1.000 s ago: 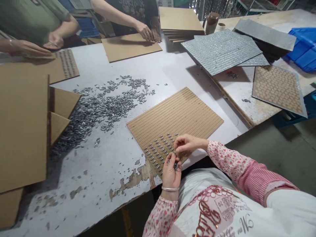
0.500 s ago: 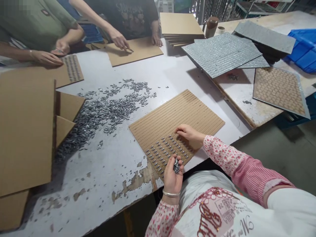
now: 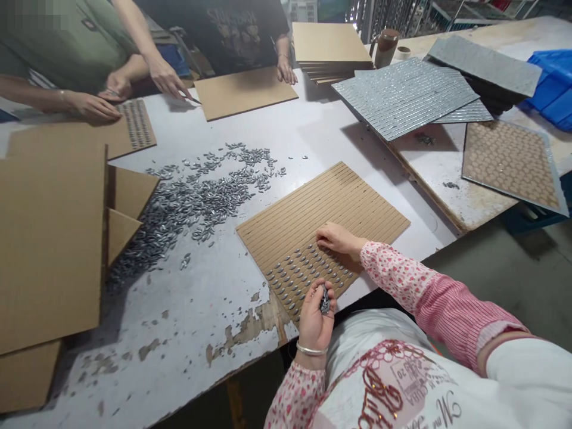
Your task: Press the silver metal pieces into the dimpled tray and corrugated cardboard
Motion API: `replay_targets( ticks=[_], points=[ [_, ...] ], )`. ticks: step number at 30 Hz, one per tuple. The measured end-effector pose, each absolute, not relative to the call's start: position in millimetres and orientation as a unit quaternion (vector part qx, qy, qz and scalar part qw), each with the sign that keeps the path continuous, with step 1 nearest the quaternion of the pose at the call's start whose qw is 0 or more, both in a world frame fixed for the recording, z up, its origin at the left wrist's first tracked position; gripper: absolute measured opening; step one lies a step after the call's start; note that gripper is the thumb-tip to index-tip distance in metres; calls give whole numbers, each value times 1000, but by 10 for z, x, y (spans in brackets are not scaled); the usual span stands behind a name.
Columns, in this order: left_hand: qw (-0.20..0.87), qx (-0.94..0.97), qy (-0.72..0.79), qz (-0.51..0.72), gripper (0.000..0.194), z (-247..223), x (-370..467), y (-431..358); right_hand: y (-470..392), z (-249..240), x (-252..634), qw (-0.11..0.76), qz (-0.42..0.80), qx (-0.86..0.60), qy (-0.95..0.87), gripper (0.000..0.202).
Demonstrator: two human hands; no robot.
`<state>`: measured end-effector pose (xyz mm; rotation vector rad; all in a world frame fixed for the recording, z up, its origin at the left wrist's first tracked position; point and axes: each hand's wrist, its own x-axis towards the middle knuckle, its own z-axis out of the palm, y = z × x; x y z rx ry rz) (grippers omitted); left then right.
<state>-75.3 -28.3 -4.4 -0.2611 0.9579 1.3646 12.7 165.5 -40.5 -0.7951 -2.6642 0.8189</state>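
A grooved brown board (image 3: 286,223) lies on the table in front of me. Rows of small grey spindle-shaped pieces (image 3: 298,262) rest in the grooves of its near-left part. My left hand (image 3: 316,319), with a bracelet at the wrist, is curled palm up around a handful of the same pieces (image 3: 325,301) by the board's near edge. Over the board, at the upper end of the rows, my right hand (image 3: 337,238) has thumb and fingers pinched together. Its fingertips point down at the grooves, and whatever is between them is hidden.
Loose grey pieces lie in a large heap (image 3: 201,199) left of the board. Brown boards (image 3: 49,250) are stacked at left, more (image 3: 330,44) at the back. Silvery grooved sheets (image 3: 406,98) overhang a side table. Across the table, two people's hands (image 3: 170,77) work at boards (image 3: 245,92).
My right hand has shifted slightly, its fingers curling lower over the board. My left hand stays nearly in place. Across the table, a co-worker's hand has moved left off its board.
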Motion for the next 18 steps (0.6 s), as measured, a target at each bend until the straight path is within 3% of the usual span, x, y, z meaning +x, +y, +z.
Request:
replay_targets(
  ticks=[11,15,18],
  points=[
    [641,-125,433,622,12,-64,-740,-289,1599,-450,137,171,278,-292,-899,7],
    [628,-133,439,628,18,-74,-741,-278,1411,-222,198,187,416,-289,-841,15],
    [605,-138,445,646,19,-67,-723,-268,1185,-57,276,115,575,-211,-782,25]
  ],
)
